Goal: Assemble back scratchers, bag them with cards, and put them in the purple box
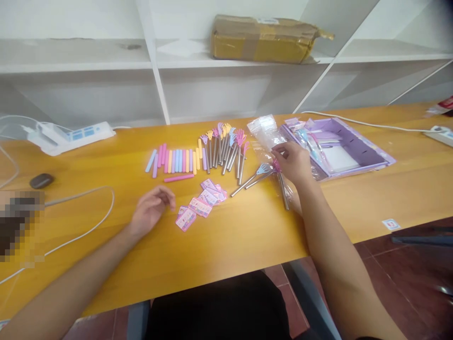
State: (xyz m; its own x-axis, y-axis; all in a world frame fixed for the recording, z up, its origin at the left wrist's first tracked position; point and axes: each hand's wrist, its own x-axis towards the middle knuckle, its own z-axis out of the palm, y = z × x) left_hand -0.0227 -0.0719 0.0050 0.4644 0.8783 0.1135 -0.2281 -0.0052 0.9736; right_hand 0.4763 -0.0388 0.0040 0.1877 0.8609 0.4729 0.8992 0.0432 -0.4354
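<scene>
My left hand [152, 208] rests over the table, fingers loosely curled and apart, with nothing in it. It is left of the overlapping pink cards [200, 207] and below a row of pastel sticks [180, 161]. My right hand [292, 160] is closed in a pinch by the clear plastic bags [269, 130]; what its fingertips hold is too small to make out. Beneath it lie several metal rods with hand-shaped tips, among them one with a blue tip [263, 169]. More such rods [224, 144] stand fanned out in the middle.
A purple box [368, 144] with packaged items sits at the right. White power strips [76, 137] and cables lie at both sides. A dark oval object [41, 180] is at the left. Behind are white shelves [106, 56] with a taped cardboard box [262, 40].
</scene>
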